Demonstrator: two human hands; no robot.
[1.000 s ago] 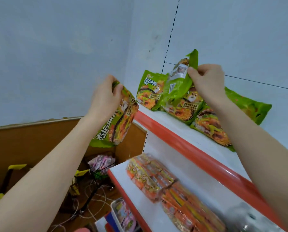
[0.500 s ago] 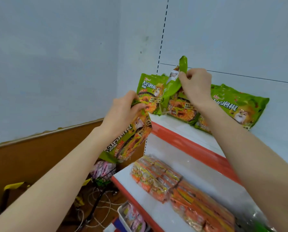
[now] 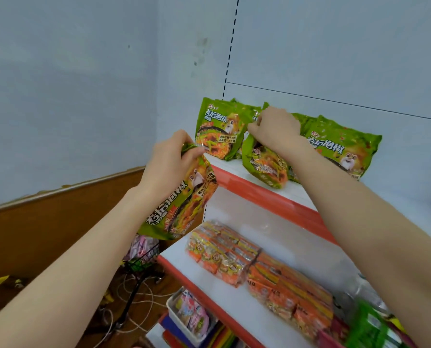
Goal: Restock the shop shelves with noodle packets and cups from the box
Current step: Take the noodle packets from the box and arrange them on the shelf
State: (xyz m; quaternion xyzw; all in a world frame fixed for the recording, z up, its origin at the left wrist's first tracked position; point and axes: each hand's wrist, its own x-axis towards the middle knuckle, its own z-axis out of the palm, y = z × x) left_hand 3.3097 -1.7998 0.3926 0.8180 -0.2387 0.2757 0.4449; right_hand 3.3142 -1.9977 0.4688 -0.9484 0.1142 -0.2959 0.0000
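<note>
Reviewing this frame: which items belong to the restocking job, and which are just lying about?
Job:
- left hand gripping a green noodle packet
- right hand setting another green packet on the red-edged top shelf
- green packets already shelved

Lying about:
- orange multipacks
- white basket of pink packs
- floor cables

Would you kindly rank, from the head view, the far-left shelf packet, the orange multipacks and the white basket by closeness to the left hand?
From the left hand:
1. Far-left shelf packet, just right, top shelf.
2. Orange multipacks, below, middle shelf.
3. White basket, lowest, near the floor.
</note>
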